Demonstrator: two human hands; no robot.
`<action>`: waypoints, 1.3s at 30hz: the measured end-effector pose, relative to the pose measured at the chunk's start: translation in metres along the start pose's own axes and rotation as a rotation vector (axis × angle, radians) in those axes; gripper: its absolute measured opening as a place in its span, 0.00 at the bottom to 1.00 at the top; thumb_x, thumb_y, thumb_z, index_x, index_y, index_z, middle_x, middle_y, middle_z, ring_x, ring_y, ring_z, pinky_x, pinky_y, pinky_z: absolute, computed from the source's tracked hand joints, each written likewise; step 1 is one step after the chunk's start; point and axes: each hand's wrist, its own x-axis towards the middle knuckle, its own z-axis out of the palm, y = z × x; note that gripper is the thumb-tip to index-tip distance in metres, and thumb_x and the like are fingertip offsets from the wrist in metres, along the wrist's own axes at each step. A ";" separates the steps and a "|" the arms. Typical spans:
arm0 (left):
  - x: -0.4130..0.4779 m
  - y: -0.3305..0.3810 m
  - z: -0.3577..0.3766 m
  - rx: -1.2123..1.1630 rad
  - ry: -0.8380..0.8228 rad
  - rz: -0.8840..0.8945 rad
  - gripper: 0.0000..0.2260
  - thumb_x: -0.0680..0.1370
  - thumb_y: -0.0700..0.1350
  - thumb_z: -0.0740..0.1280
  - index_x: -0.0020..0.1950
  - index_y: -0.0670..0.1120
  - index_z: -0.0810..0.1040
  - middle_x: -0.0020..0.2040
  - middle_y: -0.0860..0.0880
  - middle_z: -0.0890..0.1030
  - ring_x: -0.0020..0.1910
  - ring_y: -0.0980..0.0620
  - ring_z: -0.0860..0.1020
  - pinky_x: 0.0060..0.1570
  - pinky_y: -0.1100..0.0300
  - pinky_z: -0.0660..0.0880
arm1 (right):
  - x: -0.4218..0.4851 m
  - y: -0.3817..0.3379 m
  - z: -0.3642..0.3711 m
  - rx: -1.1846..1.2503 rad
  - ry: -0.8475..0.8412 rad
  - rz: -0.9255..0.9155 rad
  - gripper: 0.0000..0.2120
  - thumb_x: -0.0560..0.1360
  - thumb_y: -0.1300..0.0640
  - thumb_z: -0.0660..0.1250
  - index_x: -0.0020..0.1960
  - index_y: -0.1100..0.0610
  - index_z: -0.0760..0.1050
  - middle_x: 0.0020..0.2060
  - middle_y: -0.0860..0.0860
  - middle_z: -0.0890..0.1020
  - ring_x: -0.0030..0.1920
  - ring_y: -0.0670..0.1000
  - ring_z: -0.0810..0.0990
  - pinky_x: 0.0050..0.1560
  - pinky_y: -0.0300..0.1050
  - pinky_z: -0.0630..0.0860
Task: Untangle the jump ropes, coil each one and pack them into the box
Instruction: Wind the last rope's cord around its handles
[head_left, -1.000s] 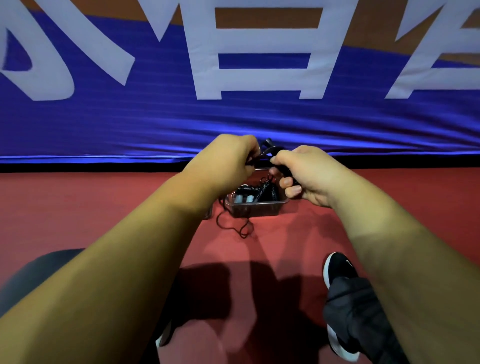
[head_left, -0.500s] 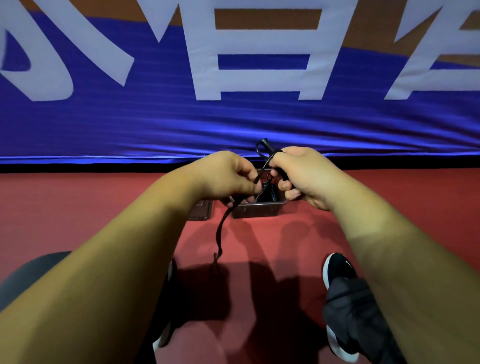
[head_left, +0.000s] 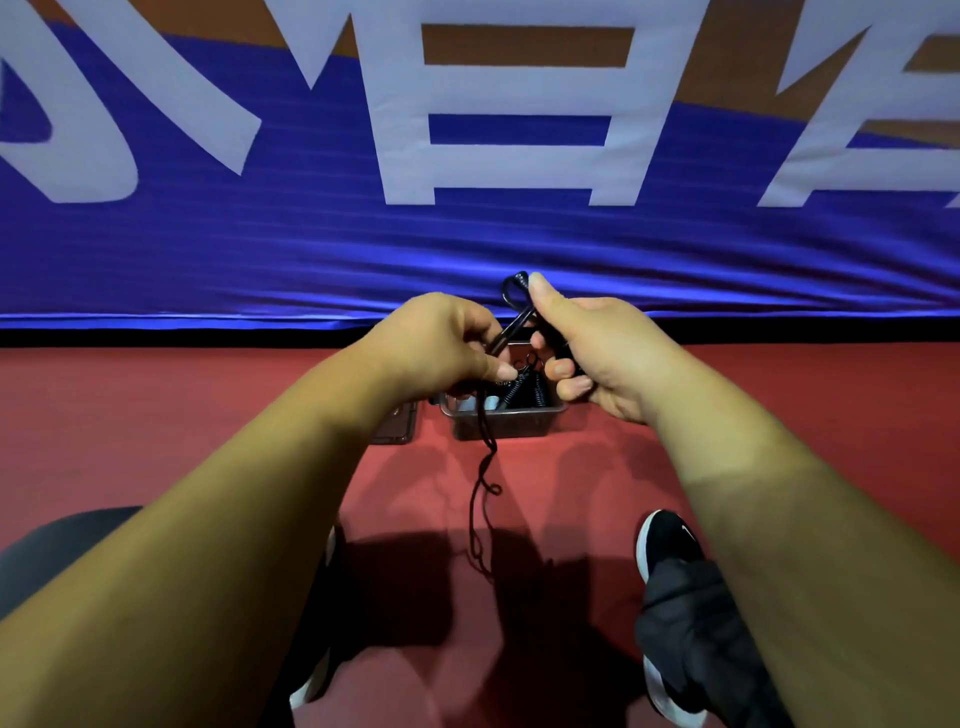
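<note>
Both hands are raised above the box, a small dark plastic tub on the red floor holding coiled black ropes and pale handles. My right hand grips a black jump rope handle, its tip and a rope loop sticking out above the thumb. My left hand pinches the same black rope, which runs taut between the hands and then hangs down in kinked loops in front of the box.
A flat dark lid lies on the floor left of the box. A blue banner with white lettering stands right behind it. My black shoes and dark trouser legs are at the bottom.
The left hand has drawn the rope through its fingers, and the hanging end now reaches lower than before. The right hand has lifted the handle slightly, thumb up.
</note>
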 end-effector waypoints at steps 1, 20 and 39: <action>-0.001 0.001 0.002 -0.005 -0.002 0.009 0.07 0.74 0.45 0.80 0.45 0.46 0.84 0.30 0.52 0.78 0.29 0.53 0.77 0.37 0.54 0.78 | -0.001 -0.001 -0.001 0.014 -0.007 0.006 0.20 0.79 0.39 0.74 0.48 0.57 0.79 0.41 0.52 0.78 0.29 0.48 0.66 0.29 0.39 0.56; 0.006 -0.032 0.014 0.031 -0.202 -0.037 0.06 0.76 0.41 0.78 0.41 0.48 0.84 0.34 0.52 0.82 0.31 0.61 0.78 0.36 0.69 0.74 | -0.019 -0.007 -0.003 -0.098 -0.218 0.101 0.13 0.81 0.51 0.72 0.57 0.61 0.81 0.41 0.59 0.83 0.28 0.47 0.63 0.26 0.37 0.54; 0.001 -0.013 -0.011 -0.069 -0.026 0.174 0.09 0.72 0.33 0.77 0.46 0.47 0.88 0.46 0.50 0.88 0.48 0.50 0.86 0.55 0.53 0.82 | -0.026 -0.001 0.000 -0.318 -0.567 0.490 0.17 0.85 0.47 0.63 0.62 0.61 0.78 0.37 0.54 0.80 0.24 0.42 0.63 0.18 0.33 0.58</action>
